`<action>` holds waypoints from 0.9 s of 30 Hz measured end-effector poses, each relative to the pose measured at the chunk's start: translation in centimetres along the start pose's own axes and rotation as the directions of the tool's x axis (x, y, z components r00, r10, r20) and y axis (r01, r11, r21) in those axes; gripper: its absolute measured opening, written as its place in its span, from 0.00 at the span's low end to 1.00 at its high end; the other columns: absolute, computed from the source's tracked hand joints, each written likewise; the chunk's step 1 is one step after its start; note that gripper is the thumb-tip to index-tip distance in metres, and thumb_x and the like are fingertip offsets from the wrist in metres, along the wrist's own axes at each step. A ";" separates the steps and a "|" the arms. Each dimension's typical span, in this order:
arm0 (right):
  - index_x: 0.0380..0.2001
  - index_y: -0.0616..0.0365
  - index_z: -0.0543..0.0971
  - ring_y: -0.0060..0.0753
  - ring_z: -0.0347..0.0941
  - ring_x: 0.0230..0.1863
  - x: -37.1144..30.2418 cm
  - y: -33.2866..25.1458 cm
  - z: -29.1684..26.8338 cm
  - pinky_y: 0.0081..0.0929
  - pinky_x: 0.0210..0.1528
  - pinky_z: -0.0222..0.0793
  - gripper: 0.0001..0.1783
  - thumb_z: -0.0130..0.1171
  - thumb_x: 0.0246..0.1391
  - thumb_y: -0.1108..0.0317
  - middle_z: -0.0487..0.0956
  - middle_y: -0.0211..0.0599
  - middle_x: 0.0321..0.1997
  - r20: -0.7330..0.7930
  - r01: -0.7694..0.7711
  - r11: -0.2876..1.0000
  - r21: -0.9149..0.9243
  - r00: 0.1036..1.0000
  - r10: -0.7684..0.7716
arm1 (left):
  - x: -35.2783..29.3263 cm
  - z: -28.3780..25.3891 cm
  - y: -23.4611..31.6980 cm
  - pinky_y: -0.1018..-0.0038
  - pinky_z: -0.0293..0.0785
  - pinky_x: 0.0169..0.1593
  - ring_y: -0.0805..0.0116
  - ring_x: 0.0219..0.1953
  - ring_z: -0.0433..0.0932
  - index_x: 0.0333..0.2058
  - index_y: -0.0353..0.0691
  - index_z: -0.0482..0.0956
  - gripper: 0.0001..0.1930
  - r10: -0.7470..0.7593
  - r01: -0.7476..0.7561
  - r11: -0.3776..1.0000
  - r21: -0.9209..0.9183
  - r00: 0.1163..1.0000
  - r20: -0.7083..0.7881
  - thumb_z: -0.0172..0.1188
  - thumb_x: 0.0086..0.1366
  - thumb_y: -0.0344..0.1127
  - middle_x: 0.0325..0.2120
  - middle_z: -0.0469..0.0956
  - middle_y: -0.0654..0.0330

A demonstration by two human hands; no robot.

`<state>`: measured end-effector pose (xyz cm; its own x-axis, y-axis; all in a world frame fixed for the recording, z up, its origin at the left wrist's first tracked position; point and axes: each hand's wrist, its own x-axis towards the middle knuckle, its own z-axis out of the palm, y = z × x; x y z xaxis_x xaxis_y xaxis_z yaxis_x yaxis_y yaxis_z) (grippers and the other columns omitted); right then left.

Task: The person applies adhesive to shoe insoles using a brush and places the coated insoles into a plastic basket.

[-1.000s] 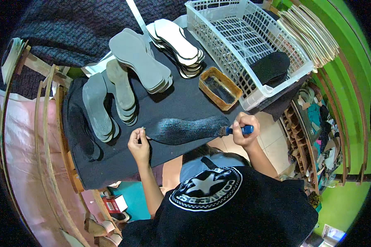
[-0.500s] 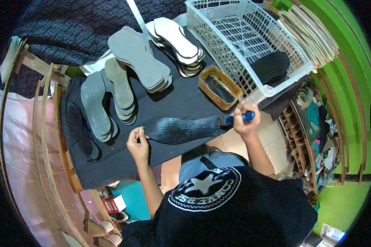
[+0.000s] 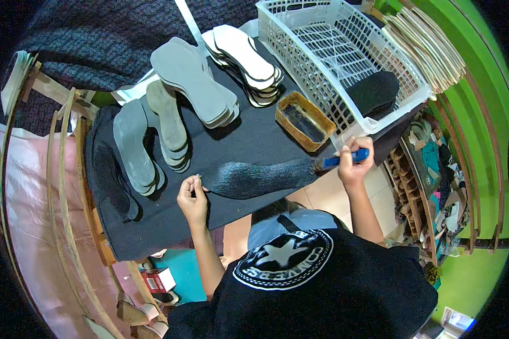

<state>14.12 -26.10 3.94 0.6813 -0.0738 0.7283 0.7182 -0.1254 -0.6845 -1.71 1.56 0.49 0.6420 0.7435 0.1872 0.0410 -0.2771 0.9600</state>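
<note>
A long black insole (image 3: 260, 179) lies crosswise near the table's front edge, its upper face streaked with a wet-looking sheen. In a fist, my right hand (image 3: 354, 164) grips a brush (image 3: 335, 160) by its blue handle, the bristles at the insole's right end. At the opposite end, my left hand (image 3: 193, 198) is closed in a pinch with thumb and forefinger together. Whether the insole's edge is between those fingertips cannot be made out. Behind the insole's right half stands a yellowish rectangular tub (image 3: 305, 122), stained brown, with dark residue inside.
Stacks of grey insoles (image 3: 195, 82), smaller olive-grey ones (image 3: 167, 121) and white-topped ones (image 3: 246, 56) line the table's (image 3: 152, 226) far side. Black insoles (image 3: 114, 181) lie at the left. A white plastic crate (image 3: 345, 73) holding black pieces stands back right, beside stacked pale sheets (image 3: 427, 48).
My right hand has drawn the brush rightward, from on the insole to its right end. My left hand stays by the left end. The whole view has shifted slightly.
</note>
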 end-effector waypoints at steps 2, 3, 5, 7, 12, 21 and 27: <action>0.22 0.60 0.61 0.20 0.55 0.19 0.4 -0.4 -1.1 0.17 0.23 0.56 0.08 0.48 0.37 0.82 0.61 0.31 0.19 0.052 0.095 0.992 -0.080 0.994 -0.091 | 0.1 0.0 0.0 0.86 0.61 0.24 0.83 0.19 0.65 0.27 0.31 0.71 0.06 -0.016 0.016 1.000 0.002 1.000 0.002 0.50 0.59 0.28 0.20 0.70 0.66; 0.22 0.59 0.61 0.19 0.55 0.18 0.3 -0.5 -1.4 0.16 0.22 0.56 0.09 0.48 0.38 0.82 0.61 0.31 0.19 0.062 0.066 0.998 -0.015 0.996 -0.065 | 0.2 0.1 0.0 0.86 0.61 0.24 0.83 0.19 0.65 0.27 0.31 0.71 0.06 -0.014 0.014 1.000 0.001 1.000 0.003 0.50 0.59 0.28 0.20 0.70 0.66; 0.22 0.59 0.60 0.19 0.56 0.17 0.4 -1.1 -1.4 0.16 0.21 0.56 0.09 0.47 0.39 0.82 0.61 0.31 0.18 0.069 0.038 0.998 0.049 0.997 -0.042 | 0.3 0.0 -0.1 0.86 0.61 0.24 0.83 0.19 0.65 0.27 0.31 0.71 0.06 -0.014 0.014 1.000 -0.002 1.000 -0.008 0.50 0.58 0.28 0.20 0.70 0.66; 0.24 0.59 0.60 0.17 0.56 0.15 1.1 -2.6 -0.6 0.15 0.20 0.58 0.09 0.47 0.40 0.82 0.61 0.30 0.17 -0.072 0.098 0.960 0.262 0.994 -0.082 | 0.2 0.1 0.0 0.87 0.61 0.24 0.83 0.19 0.65 0.27 0.31 0.71 0.06 -0.010 0.010 1.000 -0.016 1.000 -0.007 0.50 0.58 0.28 0.20 0.70 0.66; 0.24 0.60 0.62 0.19 0.60 0.16 1.1 -1.7 -0.9 0.17 0.20 0.59 0.09 0.49 0.37 0.82 0.62 0.30 0.16 0.037 0.137 0.990 0.044 0.990 -0.138 | 0.0 -0.1 -0.1 0.87 0.60 0.24 0.84 0.19 0.65 0.27 0.31 0.70 0.06 -0.008 0.008 1.000 -0.019 1.000 0.001 0.50 0.59 0.28 0.19 0.69 0.67; 0.22 0.60 0.62 0.20 0.58 0.16 -0.4 -0.4 -1.1 0.17 0.20 0.57 0.08 0.48 0.36 0.82 0.61 0.30 0.15 0.058 0.037 0.999 0.039 0.998 -0.039 | 0.0 -0.1 -0.1 0.87 0.60 0.24 0.83 0.20 0.65 0.27 0.31 0.70 0.05 0.015 -0.015 1.000 -0.025 1.000 -0.015 0.49 0.59 0.27 0.19 0.69 0.67; 0.22 0.60 0.63 0.19 0.60 0.16 0.7 -1.9 -1.6 0.16 0.19 0.59 0.08 0.49 0.37 0.82 0.63 0.30 0.16 0.140 0.067 0.996 -0.067 0.989 -0.057 | -0.1 -0.1 -0.1 0.87 0.60 0.24 0.83 0.20 0.65 0.27 0.31 0.71 0.06 0.021 -0.021 0.999 -0.033 0.999 -0.025 0.50 0.58 0.28 0.19 0.70 0.66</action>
<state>12.96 -27.51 5.83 0.6522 0.0724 0.7546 0.7512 -0.1956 -0.6305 -1.86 1.55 0.42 0.6238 0.7523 0.2121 0.0020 -0.2729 0.9620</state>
